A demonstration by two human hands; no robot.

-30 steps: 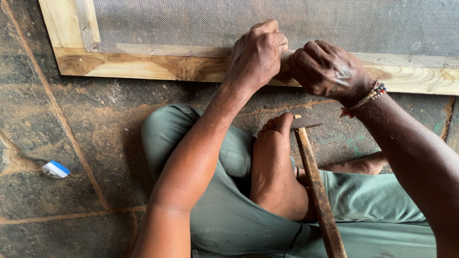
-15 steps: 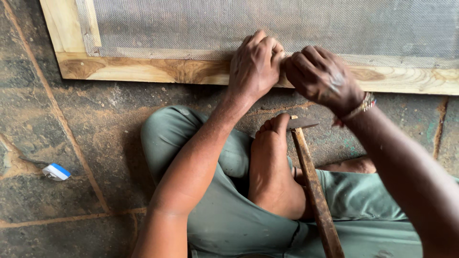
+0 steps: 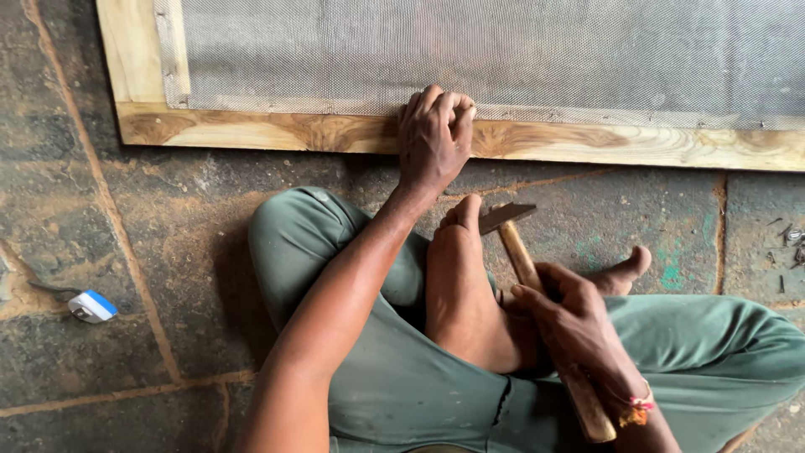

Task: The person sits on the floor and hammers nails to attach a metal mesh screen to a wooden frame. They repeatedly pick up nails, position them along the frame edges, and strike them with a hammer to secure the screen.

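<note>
My left hand (image 3: pixel 434 138) rests with curled fingers on the bottom rail of a wooden frame (image 3: pixel 277 132), pinching at the edge of the grey wire mesh (image 3: pixel 470 50); whatever it pinches is too small to see. My right hand (image 3: pixel 579 327) is down by my lap, its fingers wrapped around the wooden handle of a hammer (image 3: pixel 521 256). The hammer's dark head lies next to my bare foot (image 3: pixel 461 285). I sit cross-legged in green trousers on the stone floor.
A small white and blue object (image 3: pixel 91 306) lies on the floor at the left. Several small metal bits (image 3: pixel 792 239) are scattered at the right edge. The frame and mesh run across the whole top of the view.
My right hand has left the frame rail and dropped to my lap, where it now grips the hammer handle. My left hand stays on the rail.
</note>
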